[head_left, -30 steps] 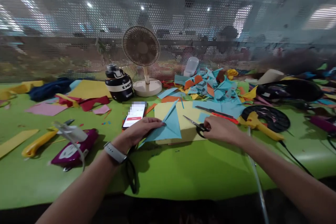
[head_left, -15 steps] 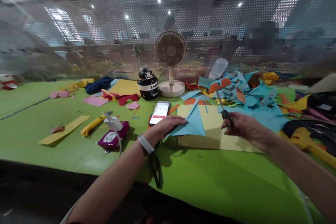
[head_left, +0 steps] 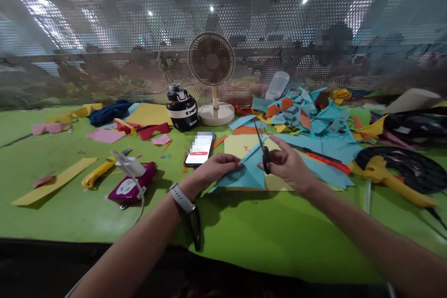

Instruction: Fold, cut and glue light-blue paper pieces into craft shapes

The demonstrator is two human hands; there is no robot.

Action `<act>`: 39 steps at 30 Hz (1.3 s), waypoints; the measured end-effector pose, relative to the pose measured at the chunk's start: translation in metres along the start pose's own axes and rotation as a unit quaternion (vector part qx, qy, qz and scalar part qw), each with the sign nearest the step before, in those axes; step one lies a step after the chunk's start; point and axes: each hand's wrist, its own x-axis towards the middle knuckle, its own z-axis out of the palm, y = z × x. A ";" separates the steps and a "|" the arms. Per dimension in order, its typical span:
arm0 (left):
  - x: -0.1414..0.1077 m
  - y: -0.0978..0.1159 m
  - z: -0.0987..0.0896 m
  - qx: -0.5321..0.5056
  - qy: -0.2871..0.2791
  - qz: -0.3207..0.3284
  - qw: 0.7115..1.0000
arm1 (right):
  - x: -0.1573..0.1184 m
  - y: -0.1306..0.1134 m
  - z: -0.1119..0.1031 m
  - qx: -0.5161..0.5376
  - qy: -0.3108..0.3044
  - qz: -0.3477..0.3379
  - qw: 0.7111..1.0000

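Note:
My left hand [head_left: 221,168] pinches the left part of a folded blue paper [head_left: 249,174], held a little above yellow sheets [head_left: 237,142]. Black-handled scissors [head_left: 265,156] are in my right hand [head_left: 288,163], their blades pointing up and away beside the paper's upper right edge. Whether the blades touch the paper cannot be made out. A phone [head_left: 199,149] with a lit screen lies just beyond my left hand.
A white fan [head_left: 215,114] and a black bottle [head_left: 182,114] stand at the back. Blue scraps [head_left: 324,114] heap up at the right, near a red-black pen [head_left: 328,160] and a yellow-handled tool [head_left: 401,186]. A purple power bank [head_left: 131,191] lies left.
My right hand has brought the scissors left to the blue paper. The blue paper has turned slightly in my left hand. The view has shifted right, and the red-black pen now shows.

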 end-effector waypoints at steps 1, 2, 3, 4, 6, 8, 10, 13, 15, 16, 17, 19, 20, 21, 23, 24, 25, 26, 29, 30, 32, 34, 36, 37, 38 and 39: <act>0.000 0.000 0.001 0.002 -0.013 0.005 1.000 | 0.000 0.000 0.001 0.002 0.001 -0.001 1.000; 0.000 0.000 0.001 -0.004 -0.019 0.011 1.000 | 0.000 0.000 0.001 0.005 0.008 -0.001 1.000; 0.000 0.000 0.001 -0.016 -0.015 0.020 1.000 | 0.000 0.000 0.001 0.007 0.020 -0.001 1.000; 0.001 0.000 0.000 -0.032 -0.002 0.029 0.999 | 0.001 -0.001 0.000 0.011 0.038 -0.004 0.999; 0.001 -0.001 -0.001 -0.060 0.026 0.050 0.997 | 0.004 -0.003 -0.002 0.023 0.078 -0.017 0.997; 0.001 -0.003 0.000 -0.050 0.002 0.057 0.997 | 0.007 -0.004 -0.005 0.032 0.114 -0.036 0.992; -0.001 -0.006 0.004 0.002 -0.079 0.044 0.996 | 0.008 -0.004 -0.007 0.032 0.141 -0.050 0.988; -0.003 -0.011 0.015 0.047 -0.143 0.067 0.986 | 0.008 -0.001 -0.006 0.024 0.167 -0.071 0.983; -0.001 -0.014 0.022 0.045 -0.122 0.062 0.990 | 0.006 0.001 -0.003 0.027 0.169 -0.073 0.982; 0.000 -0.015 0.024 0.044 -0.098 0.053 0.993 | 0.006 0.002 -0.001 0.028 0.165 -0.067 0.984; 0.001 -0.016 0.025 0.046 -0.075 0.053 0.995 | 0.005 0.003 0.000 0.027 0.159 -0.055 0.985; 0.003 -0.015 0.024 0.039 -0.029 0.076 0.996 | 0.004 0.002 0.001 0.012 0.145 -0.031 0.989; 0.003 -0.014 0.022 0.027 -0.007 0.096 0.995 | 0.003 0.001 0.001 0.004 0.139 -0.022 0.990; 0.003 -0.013 0.020 0.008 0.017 0.116 0.993 | 0.002 -0.001 0.000 -0.002 0.130 -0.014 0.991; 0.002 -0.010 0.015 -0.041 0.064 0.147 0.986 | 0.000 -0.006 -0.003 -0.008 0.100 -0.002 0.995; 0.002 -0.009 0.013 -0.064 0.086 0.159 0.981 | -0.002 -0.008 -0.005 -0.014 0.074 0.008 0.997; 0.001 -0.007 0.011 -0.084 0.108 0.169 0.976 | -0.003 -0.010 -0.007 -0.029 0.042 0.024 0.998; 0.001 -0.006 0.010 -0.102 0.128 0.177 0.971 | -0.005 -0.012 -0.008 -0.054 0.006 0.042 0.998; 0.002 -0.004 0.007 -0.147 0.170 0.196 0.954 | -0.013 -0.016 -0.010 -0.146 -0.099 0.091 0.980; 0.003 -0.004 0.006 -0.158 0.175 0.202 0.951 | -0.015 -0.016 -0.010 -0.167 -0.126 0.097 0.973; 0.004 -0.004 0.005 -0.177 0.171 0.209 0.947 | -0.019 -0.015 -0.009 -0.181 -0.162 0.103 0.965; 0.003 -0.004 0.007 -0.191 0.160 0.204 0.947 | -0.022 -0.011 -0.008 -0.178 -0.181 0.112 0.961; 0.002 -0.003 0.009 -0.198 0.144 0.188 0.951 | -0.024 -0.008 -0.007 -0.177 -0.189 0.121 0.958; 0.001 -0.003 0.011 -0.199 0.136 0.177 0.954 | -0.025 -0.006 -0.007 -0.178 -0.191 0.125 0.957; -0.001 -0.002 0.012 -0.198 0.130 0.168 0.957 | -0.025 -0.004 -0.006 -0.180 -0.192 0.129 0.956; -0.001 -0.002 0.013 -0.199 0.125 0.160 0.959 | -0.026 -0.003 -0.006 -0.178 -0.192 0.134 0.956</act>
